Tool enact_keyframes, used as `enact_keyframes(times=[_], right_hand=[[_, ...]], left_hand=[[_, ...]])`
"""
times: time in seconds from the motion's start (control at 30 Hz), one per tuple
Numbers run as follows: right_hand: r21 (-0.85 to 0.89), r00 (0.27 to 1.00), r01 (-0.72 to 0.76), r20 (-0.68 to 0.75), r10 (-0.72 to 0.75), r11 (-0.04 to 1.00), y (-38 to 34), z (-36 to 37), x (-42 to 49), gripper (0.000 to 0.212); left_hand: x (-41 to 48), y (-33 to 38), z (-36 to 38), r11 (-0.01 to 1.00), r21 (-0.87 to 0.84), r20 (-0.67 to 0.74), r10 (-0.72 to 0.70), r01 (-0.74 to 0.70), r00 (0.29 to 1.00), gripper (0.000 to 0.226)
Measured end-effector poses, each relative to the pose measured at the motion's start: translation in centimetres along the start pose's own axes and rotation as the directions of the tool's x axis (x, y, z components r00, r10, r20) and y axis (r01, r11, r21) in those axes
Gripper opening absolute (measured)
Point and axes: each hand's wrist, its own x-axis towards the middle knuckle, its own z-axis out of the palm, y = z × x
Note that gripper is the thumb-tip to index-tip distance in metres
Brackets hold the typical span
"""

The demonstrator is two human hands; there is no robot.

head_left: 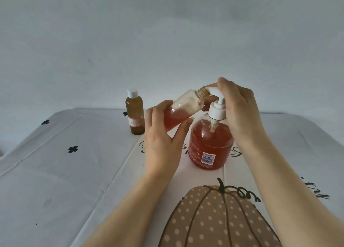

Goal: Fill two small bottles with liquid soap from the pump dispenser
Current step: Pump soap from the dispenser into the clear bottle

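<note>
A round clear pump dispenser [210,146] of orange-red soap stands on the table, its white pump head [216,110] up. My right hand [240,112] curls over the pump top, with fingers on the nozzle. My left hand [163,135] grips a small clear bottle [184,109], tilted with its open threaded neck at the nozzle's tip. That bottle holds red soap in its lower part. A second small bottle [135,116], amber with a white cap and a label, stands upright to the left.
The white tablecloth [55,172] carries small black clover marks. A cloth mat with a dotted pumpkin print [214,218] lies under the dispenser and toward me. A plain pale wall [167,42] rises behind the table.
</note>
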Motion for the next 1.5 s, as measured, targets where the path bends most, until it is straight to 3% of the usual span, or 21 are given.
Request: enact_keyframes(times=[0.77, 0.93, 1.17, 1.5], right_hand=[[0.111, 1.000, -0.011, -0.009, 0.012, 0.994, -0.9, 0.2, -0.4, 0.038], [0.045, 1.000, 0.007, -0.017, -0.006, 0.999, 0.0, 0.1, -0.4, 0.037], [-0.039, 1.000, 0.001, -0.020, -0.002, 0.999, 0.4, 0.1, -0.3, 0.041], [0.042, 0.998, 0.035, -0.046, -0.033, 0.998, -0.2, 0.7, -0.2, 0.049]], left_hand=[[0.0, 0.1, 0.0, 0.999, -0.053, 0.019, 0.006, -0.005, 1.000, 0.050], [0.0, -0.4, 0.1, 0.998, -0.062, 0.029, -0.009, 0.011, 1.000, 0.048], [-0.1, -0.5, -0.1, 0.999, -0.035, 0.039, -0.009, 0.011, 0.999, 0.048], [0.1, 0.0, -0.2, 0.999, -0.033, 0.009, 0.011, -0.010, 1.000, 0.049]])
